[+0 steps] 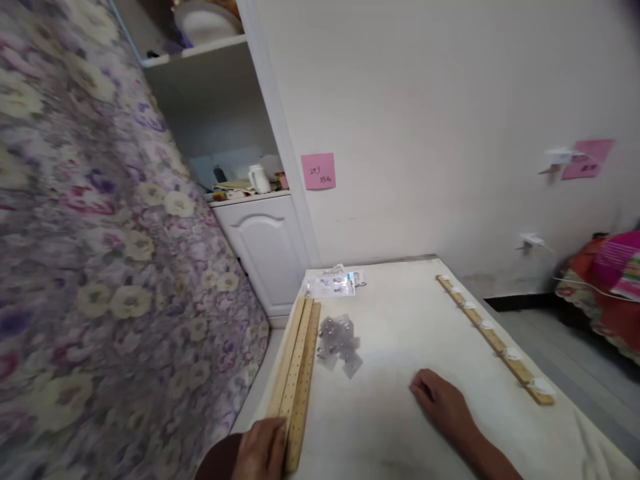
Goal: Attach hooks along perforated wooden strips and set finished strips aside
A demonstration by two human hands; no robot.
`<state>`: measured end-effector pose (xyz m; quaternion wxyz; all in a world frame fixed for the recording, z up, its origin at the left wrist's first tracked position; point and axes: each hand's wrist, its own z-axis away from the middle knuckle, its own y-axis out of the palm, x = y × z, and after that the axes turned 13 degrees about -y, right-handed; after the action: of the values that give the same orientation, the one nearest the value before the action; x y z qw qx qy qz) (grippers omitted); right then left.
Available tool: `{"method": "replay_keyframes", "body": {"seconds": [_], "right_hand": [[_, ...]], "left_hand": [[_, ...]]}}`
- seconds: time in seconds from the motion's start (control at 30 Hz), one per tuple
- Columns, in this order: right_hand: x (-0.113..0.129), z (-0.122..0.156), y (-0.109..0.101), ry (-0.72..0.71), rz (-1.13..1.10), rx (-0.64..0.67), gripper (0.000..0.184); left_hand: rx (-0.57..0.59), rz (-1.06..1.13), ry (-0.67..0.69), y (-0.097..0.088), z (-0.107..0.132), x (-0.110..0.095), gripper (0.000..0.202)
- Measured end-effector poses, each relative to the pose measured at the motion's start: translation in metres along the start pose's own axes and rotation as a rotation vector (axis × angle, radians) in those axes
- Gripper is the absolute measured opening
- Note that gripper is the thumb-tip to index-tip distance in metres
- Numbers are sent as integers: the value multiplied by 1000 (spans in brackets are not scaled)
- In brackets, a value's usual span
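My left hand is at the near end of some long, flat wooden strips lined with small holes, lying side by side along the table's left edge. Its fingers are curled over the end of the left strips. My right hand rests on the white tabletop, loosely closed in a fist, with nothing visible in it. Between the hands, farther forward, lies a heap of small clear plastic bags with tiny shiny pieces in them. Another wooden strip along the right edge carries several white pieces.
Clear packets with printed cards lie at the far left of the table. A flowered curtain hangs on the left beside a white cabinet. Pink notes and plugged-in chargers are on the wall.
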<state>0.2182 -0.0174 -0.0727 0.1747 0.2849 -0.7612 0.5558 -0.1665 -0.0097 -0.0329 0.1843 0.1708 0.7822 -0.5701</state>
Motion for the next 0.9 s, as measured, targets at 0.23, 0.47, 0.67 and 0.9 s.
{"method": "replay_keyframes", "body": {"seconds": [0.23,0.47,0.67,0.9], "right_hand": [[0,3,0,7,1,24,24],[-2,5,1,55,-19,44,27],[-4,6,1,59,-15,87,30],[-3,8,1,45,6,90,29]], "left_hand": [[54,29,84,12,8,-36,28],[46,-241,-30,8,9,-54,23],[102,-231,32,10,27,-25,29],[232,-138,113,-8,30,11,60]]}}
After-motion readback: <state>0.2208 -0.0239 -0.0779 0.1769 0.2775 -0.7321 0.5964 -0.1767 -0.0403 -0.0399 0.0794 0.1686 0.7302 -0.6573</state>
